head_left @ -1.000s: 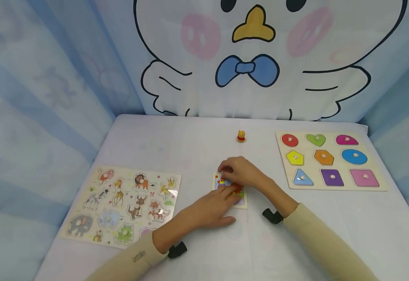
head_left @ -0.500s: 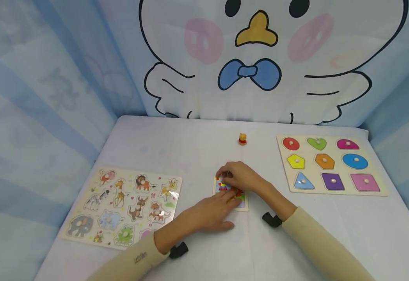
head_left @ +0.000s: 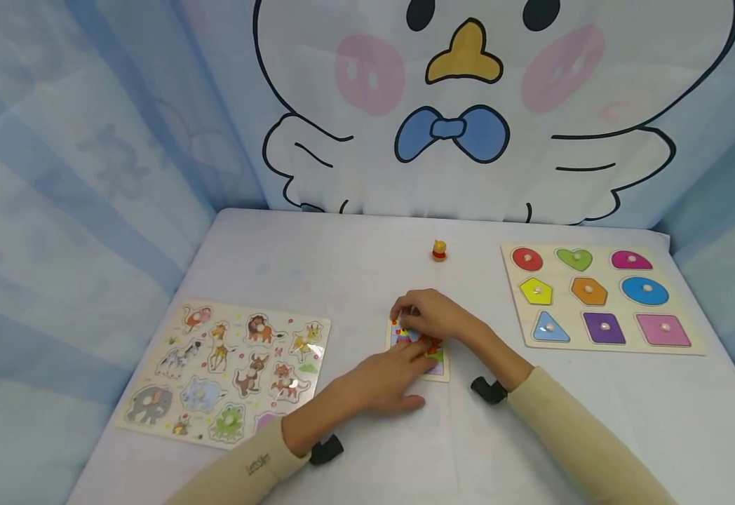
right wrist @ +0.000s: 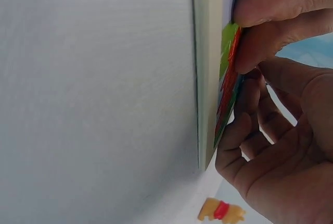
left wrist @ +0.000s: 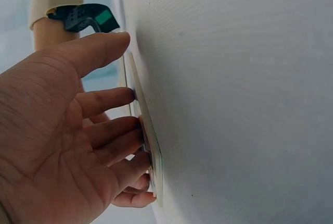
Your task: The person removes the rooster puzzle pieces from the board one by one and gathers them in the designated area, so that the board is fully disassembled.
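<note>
A small, brightly printed puzzle board (head_left: pixel 441 374) lies on the white table between the two hands, largely covered by them. My left hand (head_left: pixel 380 382) lies over its near part with the fingers extended; in the left wrist view those fingertips (left wrist: pixel 136 130) rest on the face of the thin board (left wrist: pixel 157 166). At the far part, my right hand (head_left: pixel 435 313) has bent fingers and thumb down at the printed surface. The right wrist view shows its curled fingers (right wrist: pixel 231 146) close along the board edge (right wrist: pixel 208 52). I cannot tell whether they pinch a piece.
A small yellow figure (head_left: pixel 440 251) in red stands behind the hands. To the left lies an animal puzzle board (head_left: pixel 235 319), partly under the left sleeve (head_left: pixel 247 463). A knobbed shape puzzle (head_left: pixel 563 330) is at the right. Curtains hang around the table.
The head view has shifted slightly. Both hands stay at the small puzzle board in nearly the same pose, with only slight movement of the right fingers.
</note>
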Demonstrator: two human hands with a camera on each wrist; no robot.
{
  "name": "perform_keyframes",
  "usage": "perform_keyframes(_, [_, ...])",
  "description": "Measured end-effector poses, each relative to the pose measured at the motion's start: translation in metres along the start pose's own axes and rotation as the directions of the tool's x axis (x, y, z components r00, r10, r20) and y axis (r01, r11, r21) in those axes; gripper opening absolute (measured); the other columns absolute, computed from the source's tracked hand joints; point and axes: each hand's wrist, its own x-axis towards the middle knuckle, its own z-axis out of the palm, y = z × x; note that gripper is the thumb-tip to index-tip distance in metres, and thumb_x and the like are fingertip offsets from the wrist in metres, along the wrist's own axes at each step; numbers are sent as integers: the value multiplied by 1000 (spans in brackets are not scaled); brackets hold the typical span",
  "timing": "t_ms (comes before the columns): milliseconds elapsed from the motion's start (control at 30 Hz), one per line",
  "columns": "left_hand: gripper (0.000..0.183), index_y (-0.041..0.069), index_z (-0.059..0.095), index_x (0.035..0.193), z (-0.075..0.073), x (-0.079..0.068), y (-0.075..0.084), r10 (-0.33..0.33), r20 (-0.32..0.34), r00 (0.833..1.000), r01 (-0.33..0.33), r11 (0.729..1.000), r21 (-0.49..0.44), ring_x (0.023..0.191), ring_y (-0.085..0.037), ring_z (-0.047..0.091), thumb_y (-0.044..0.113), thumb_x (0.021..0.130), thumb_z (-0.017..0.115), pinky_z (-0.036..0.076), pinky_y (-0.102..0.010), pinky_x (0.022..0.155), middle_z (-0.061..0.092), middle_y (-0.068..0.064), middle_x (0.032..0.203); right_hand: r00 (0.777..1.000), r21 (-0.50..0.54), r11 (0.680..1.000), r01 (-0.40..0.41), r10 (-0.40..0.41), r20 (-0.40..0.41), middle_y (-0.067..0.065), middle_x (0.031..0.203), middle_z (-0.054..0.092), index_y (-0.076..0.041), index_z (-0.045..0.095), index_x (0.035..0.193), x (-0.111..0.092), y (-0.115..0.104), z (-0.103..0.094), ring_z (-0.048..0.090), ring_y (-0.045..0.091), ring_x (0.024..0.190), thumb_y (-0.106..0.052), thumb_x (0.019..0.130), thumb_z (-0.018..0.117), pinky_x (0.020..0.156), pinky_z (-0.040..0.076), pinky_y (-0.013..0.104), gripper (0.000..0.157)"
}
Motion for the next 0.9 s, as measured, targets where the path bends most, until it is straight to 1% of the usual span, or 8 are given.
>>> perform_keyframes(133, [60, 13, 48, 145, 0, 0, 0, -8, 12, 1000, 8, 1000, 14, 136, -21, 33, 41, 94, 65, 42, -30, 100, 36, -5, 152, 1000, 20, 1000, -2, 2, 0, -7, 84, 61, -15, 72, 96, 4, -2, 0, 53, 13, 73, -9, 94, 62, 69, 46, 31, 12])
perform_keyframes(267, [60, 13, 49, 144, 0, 0, 0, 9, 2, 1000, -9, 1000, 24, 134, -21, 35, 39, 94, 66, 42, -29, 99, 36, -5, 152, 1000, 10, 1000, -11, 11, 14, -6, 80, 61, -15, 70, 90, 10, -5, 0, 53, 12, 71, -7, 91, 63, 67, 45, 31, 10])
perform_keyframes(400, [59, 12, 49, 144, 1, -1, -1, 16, -12, 1000, -16, 1000, 14, 134, -21, 35, 37, 93, 67, 41, -29, 101, 35, -5, 153, 997, 2, 999, -51, 51, 50, -5, 77, 60, -14, 70, 86, 15, -8, -2, 53, 12, 68, -7, 90, 64, 65, 45, 29, 9])
perform_keyframes(533, [62, 14, 46, 146, 4, -2, -1, -17, 2, 1000, 17, 1000, -16, 139, -23, 29, 38, 93, 67, 38, -29, 104, 31, -9, 154, 992, 3, 995, -97, 96, 86, -4, 76, 60, -14, 70, 86, 20, -11, -5, 54, 13, 69, -10, 89, 66, 66, 46, 29, 7])
perform_keyframes(667, [63, 18, 45, 147, 6, -1, 0, -52, 3, 999, 52, 999, -6, 140, -28, 26, 42, 93, 66, 37, -30, 105, 26, -15, 155, 987, -12, 993, -120, 121, 106, -5, 77, 61, -14, 70, 85, 23, -12, -6, 54, 13, 71, -11, 89, 65, 68, 47, 30, 7])
perform_keyframes(767, [61, 20, 47, 145, 4, 0, 1, -60, -2, 998, 60, 998, 19, 139, -28, 27, 42, 93, 66, 35, -31, 106, 27, -14, 154, 986, -16, 992, -124, 126, 113, -4, 76, 60, -14, 69, 84, 24, -13, -7, 54, 13, 71, -11, 89, 64, 69, 46, 30, 8])
perform_keyframes(900, [58, 20, 48, 144, 1, 2, 2, -68, 13, 998, 67, 997, 28, 139, -27, 27, 42, 93, 66, 34, -31, 107, 28, -12, 154, 986, -16, 994, -108, 109, 122, -4, 75, 59, -13, 68, 84, 24, -13, -7, 53, 13, 70, -10, 90, 63, 68, 45, 30, 9])
